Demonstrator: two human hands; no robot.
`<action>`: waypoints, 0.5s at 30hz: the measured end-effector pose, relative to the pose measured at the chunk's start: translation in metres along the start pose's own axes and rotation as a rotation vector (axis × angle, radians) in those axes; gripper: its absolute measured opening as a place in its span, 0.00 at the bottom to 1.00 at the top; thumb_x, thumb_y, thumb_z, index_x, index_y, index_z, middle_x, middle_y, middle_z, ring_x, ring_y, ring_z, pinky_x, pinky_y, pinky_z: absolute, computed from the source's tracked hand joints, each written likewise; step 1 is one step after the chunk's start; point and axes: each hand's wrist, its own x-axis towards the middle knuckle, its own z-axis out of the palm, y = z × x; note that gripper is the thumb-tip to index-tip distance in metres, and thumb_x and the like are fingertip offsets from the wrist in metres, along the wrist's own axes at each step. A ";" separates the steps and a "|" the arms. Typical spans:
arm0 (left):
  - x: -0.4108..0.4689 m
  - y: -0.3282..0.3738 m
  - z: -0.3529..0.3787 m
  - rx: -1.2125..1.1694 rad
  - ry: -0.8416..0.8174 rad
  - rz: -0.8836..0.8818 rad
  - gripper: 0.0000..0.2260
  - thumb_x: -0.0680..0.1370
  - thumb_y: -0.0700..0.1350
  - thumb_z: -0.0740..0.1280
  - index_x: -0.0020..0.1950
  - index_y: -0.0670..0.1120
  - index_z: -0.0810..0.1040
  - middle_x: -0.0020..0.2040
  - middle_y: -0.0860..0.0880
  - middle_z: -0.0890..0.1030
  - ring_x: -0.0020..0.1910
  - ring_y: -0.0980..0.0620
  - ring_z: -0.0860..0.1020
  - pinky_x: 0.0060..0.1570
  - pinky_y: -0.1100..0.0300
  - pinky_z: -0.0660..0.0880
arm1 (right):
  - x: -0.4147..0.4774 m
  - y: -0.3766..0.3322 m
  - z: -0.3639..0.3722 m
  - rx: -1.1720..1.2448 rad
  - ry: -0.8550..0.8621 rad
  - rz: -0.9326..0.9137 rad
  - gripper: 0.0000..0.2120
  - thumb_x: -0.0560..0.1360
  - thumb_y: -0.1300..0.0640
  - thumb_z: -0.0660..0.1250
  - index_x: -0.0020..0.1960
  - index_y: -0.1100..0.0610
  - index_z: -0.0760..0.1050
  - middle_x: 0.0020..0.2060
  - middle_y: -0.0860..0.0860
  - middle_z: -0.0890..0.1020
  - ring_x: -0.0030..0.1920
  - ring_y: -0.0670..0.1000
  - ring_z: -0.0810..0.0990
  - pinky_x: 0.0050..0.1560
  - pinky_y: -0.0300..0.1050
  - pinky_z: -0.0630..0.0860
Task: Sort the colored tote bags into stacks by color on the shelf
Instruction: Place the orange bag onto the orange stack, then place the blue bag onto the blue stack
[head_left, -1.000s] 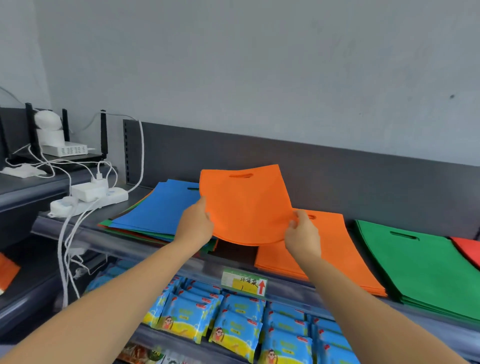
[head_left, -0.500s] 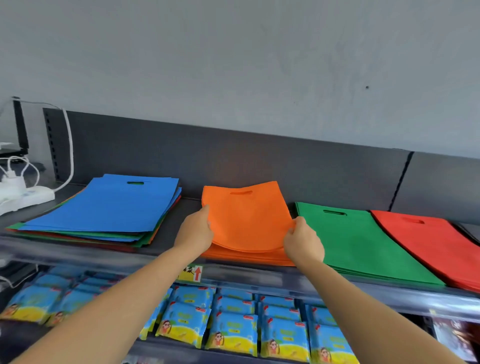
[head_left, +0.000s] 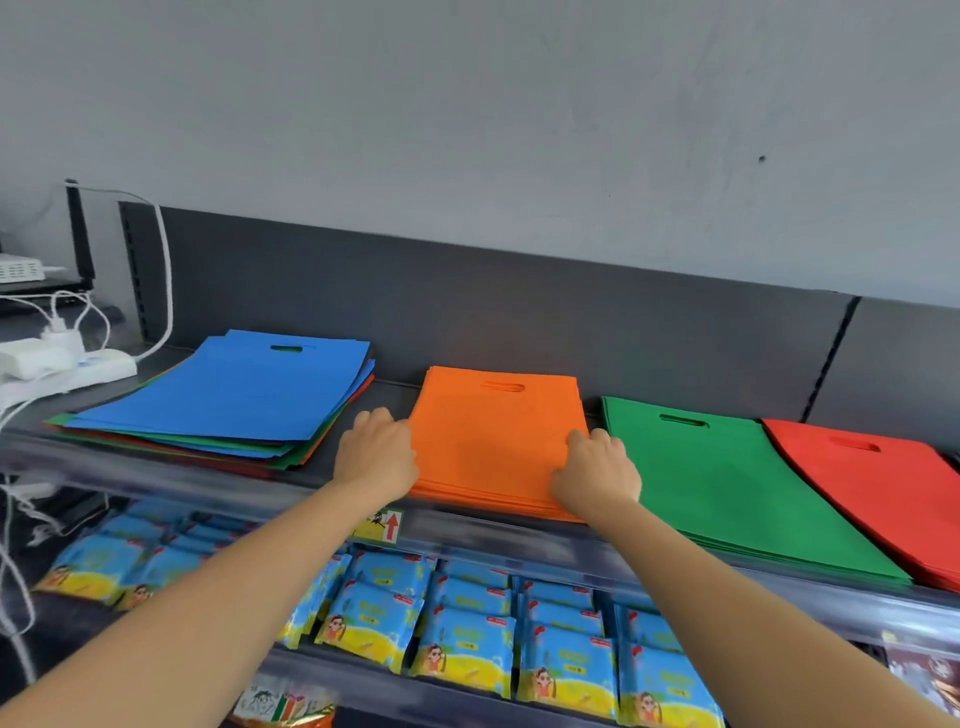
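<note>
On the shelf (head_left: 397, 396), left hand (head_left: 376, 454) and right hand (head_left: 597, 475) clasp the orange stack (head_left: 493, 436) at its edges. The green stack (head_left: 727, 483) and red stack (head_left: 883, 488) appear sorted, while the blue-topped mixed pile (head_left: 234, 400) awaits sorting.

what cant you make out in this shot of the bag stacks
Head view only.
Mixed pile: blue top bag covers lower bags; count unclear.
Red stack: cut off by right edge.
Left hand, right hand: their backs hide any grip on orange stack.
Shelf label: blurred.

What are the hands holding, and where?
The flat orange fabric tote bag: left hand grips its left edge, right hand its right edge.
</note>
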 end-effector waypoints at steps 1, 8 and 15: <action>-0.001 -0.003 -0.003 0.003 0.013 0.011 0.15 0.80 0.48 0.61 0.65 0.44 0.73 0.62 0.45 0.72 0.62 0.46 0.68 0.57 0.53 0.69 | 0.002 -0.008 0.001 0.014 0.012 -0.051 0.17 0.75 0.55 0.60 0.63 0.56 0.71 0.59 0.55 0.73 0.61 0.56 0.70 0.51 0.49 0.72; -0.008 -0.064 -0.026 0.109 0.074 -0.030 0.13 0.81 0.51 0.60 0.61 0.46 0.75 0.61 0.47 0.73 0.61 0.47 0.69 0.56 0.54 0.69 | 0.000 -0.095 0.006 0.202 -0.035 -0.397 0.18 0.78 0.50 0.61 0.65 0.55 0.74 0.61 0.53 0.75 0.64 0.55 0.70 0.61 0.51 0.71; -0.004 -0.159 -0.043 0.140 0.025 -0.141 0.20 0.81 0.53 0.59 0.72 0.47 0.68 0.67 0.47 0.71 0.66 0.45 0.67 0.62 0.51 0.68 | 0.004 -0.182 0.026 0.302 -0.134 -0.608 0.14 0.80 0.54 0.60 0.63 0.55 0.76 0.61 0.54 0.77 0.63 0.56 0.73 0.59 0.52 0.74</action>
